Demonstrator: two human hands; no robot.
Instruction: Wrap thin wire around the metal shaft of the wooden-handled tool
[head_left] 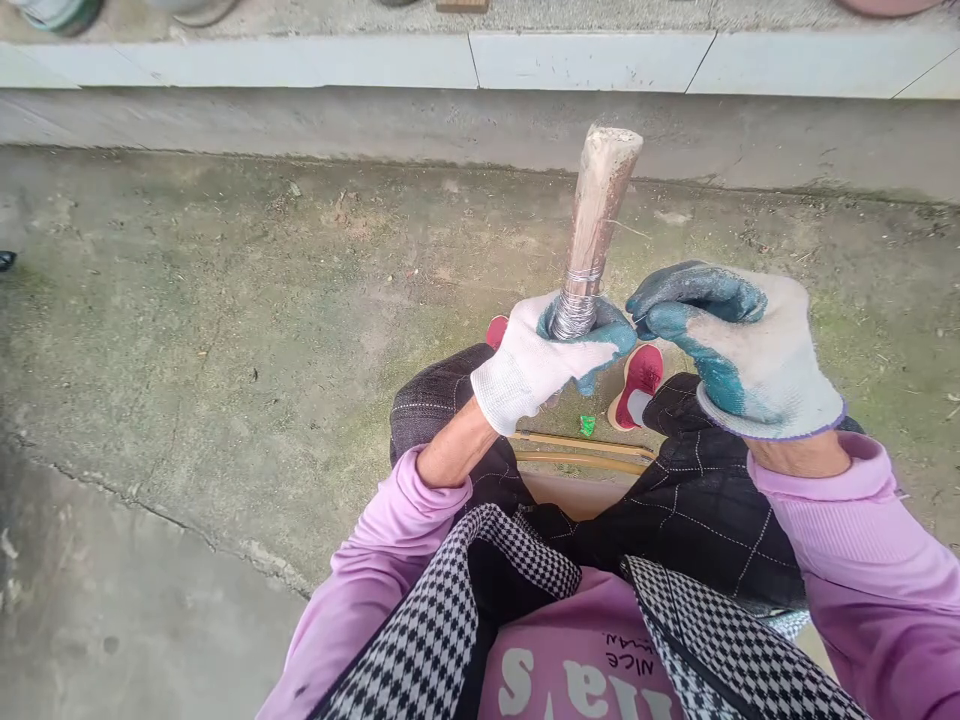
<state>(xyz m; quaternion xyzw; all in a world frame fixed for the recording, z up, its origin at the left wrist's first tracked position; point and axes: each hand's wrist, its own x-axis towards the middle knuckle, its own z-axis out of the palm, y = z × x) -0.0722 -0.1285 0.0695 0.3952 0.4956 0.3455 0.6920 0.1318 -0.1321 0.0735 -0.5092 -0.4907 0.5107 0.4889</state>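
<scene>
Wooden stick (pixel 600 195): held above the floor (pixel 225 320), tilted, bare end toward the floor's far edge.
Wire (pixel 576 315): wound in several turns around the stick.
Left hand (pixel 525 360): gloved, clamped around the stick at the windings.
Right hand (pixel 750 345): gloved, fingers bent, just beside the left; cannot tell whether it pinches anything.

Left grip (pixel 551 355): gloved, fingers clenched, thumb pointing right. Right grip (pixel 739 335): gloved, fingers curled, thumb and index pinched just beside left thumb. Wrists (pixel 454 450) bare, forearms (pixel 375 560) angled inward.
</scene>
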